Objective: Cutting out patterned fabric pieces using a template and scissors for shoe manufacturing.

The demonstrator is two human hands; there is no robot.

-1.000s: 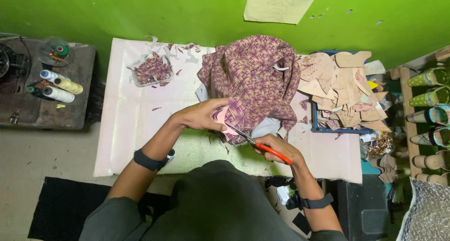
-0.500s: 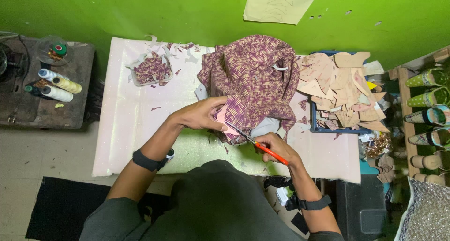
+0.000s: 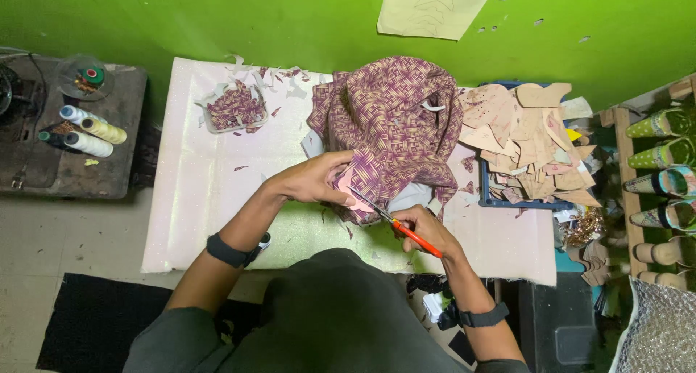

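Seen from above, a green wall (image 3: pixel 217 18) backs a pale pink tabletop (image 3: pixel 196 199) where a person in a dark top works over a heap of purple woven-pattern fabric (image 3: pixel 391 119), which lies at the middle of the tabletop toward the wall. To its right, a stack of tan cut pattern pieces (image 3: pixel 529 137) fills a blue tray (image 3: pixel 507 201); beyond it, a wooden rack of green embroidered shoes (image 3: pixel 663 163) stands at the frame's edge. At far left, a dark side table (image 3: pixel 72 170) carries several thread spools (image 3: pixel 90 130). A small clear container of fabric scraps (image 3: pixel 233 108) sits near the tabletop's back left corner, with loose snippets scattered around it. The left hand (image 3: pixel 319 179), its grip closed, pinches the near edge of the fabric together with a pink template piece (image 3: pixel 351 189). The right hand (image 3: pixel 424 228), a dark band at its wrist, is closed around the orange handles of a pair of scissors (image 3: pixel 395 224), whose blades reach up and left into the fabric edge just beside the left hand's fingers.
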